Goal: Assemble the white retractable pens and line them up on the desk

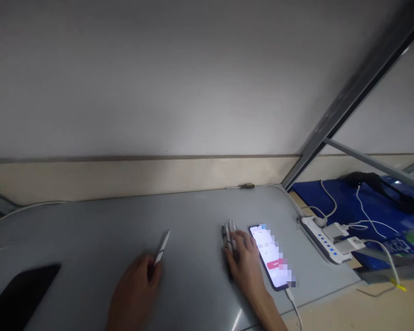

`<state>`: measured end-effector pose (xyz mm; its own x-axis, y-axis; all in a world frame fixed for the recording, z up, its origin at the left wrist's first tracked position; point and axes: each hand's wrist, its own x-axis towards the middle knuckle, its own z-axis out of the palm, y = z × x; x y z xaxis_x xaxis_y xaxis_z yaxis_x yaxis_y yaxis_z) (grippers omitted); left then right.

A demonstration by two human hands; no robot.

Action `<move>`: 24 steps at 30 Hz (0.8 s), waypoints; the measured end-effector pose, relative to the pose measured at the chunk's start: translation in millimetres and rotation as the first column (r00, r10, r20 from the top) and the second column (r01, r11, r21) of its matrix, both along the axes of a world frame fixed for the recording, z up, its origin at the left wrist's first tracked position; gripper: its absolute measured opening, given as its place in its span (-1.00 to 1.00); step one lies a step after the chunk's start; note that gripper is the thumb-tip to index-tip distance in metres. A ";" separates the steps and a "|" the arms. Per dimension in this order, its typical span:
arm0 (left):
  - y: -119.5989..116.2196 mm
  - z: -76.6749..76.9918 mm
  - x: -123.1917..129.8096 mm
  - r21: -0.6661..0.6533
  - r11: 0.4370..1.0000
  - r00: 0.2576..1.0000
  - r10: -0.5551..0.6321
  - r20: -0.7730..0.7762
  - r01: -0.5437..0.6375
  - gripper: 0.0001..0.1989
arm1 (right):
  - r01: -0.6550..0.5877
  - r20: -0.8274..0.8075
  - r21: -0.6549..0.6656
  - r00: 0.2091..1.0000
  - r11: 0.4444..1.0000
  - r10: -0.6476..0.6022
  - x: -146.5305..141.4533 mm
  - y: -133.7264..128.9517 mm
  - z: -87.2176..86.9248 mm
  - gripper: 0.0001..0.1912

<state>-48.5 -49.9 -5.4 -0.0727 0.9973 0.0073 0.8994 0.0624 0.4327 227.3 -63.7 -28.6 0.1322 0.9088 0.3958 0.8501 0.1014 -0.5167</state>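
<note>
In the head view, my left hand (134,292) pinches a white pen (163,247) between thumb and fingers, its tip end pointing up and away over the grey table. To the right, my right hand (244,262) is closed around several pens (228,234) that lie side by side on the tabletop. Its thumb is on their near left side and the fingers curl over from the right, hiding part of them. A lit phone (269,257) lies just right of that hand, with a timer on its screen and a white cable in its lower end.
A screwdriver (247,186) lies at the table's back edge by the wall. The power strip (326,241) with plugged-in chargers and cables sits at the right edge. A black flat object (22,294) is at the left front. A slanted metal frame (345,101) rises at right.
</note>
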 end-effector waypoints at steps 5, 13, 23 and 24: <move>-1.2 -0.6 11.7 0.107 0.991 0.978 -0.105 0.181 0.086 -0.67 | -0.090 -0.167 0.008 0.982 0.996 0.090 -7.8 -0.6 15.5 -0.66; -2.4 15.6 30.6 0.328 0.890 0.877 -0.407 0.254 0.318 -0.76 | -0.482 -0.569 -0.155 0.757 0.862 0.321 -20.4 7.1 51.4 -0.69; 3.4 20.1 34.2 0.379 0.806 0.838 -0.531 0.126 0.454 -0.77 | -0.523 -0.713 -0.278 0.674 0.806 0.192 -8.6 13.3 48.4 -0.49; 4.2 19.9 33.8 0.374 0.795 0.831 -0.547 0.103 0.477 -0.76 | -0.562 -0.730 -0.300 0.655 0.771 0.194 -7.4 13.5 46.6 -0.47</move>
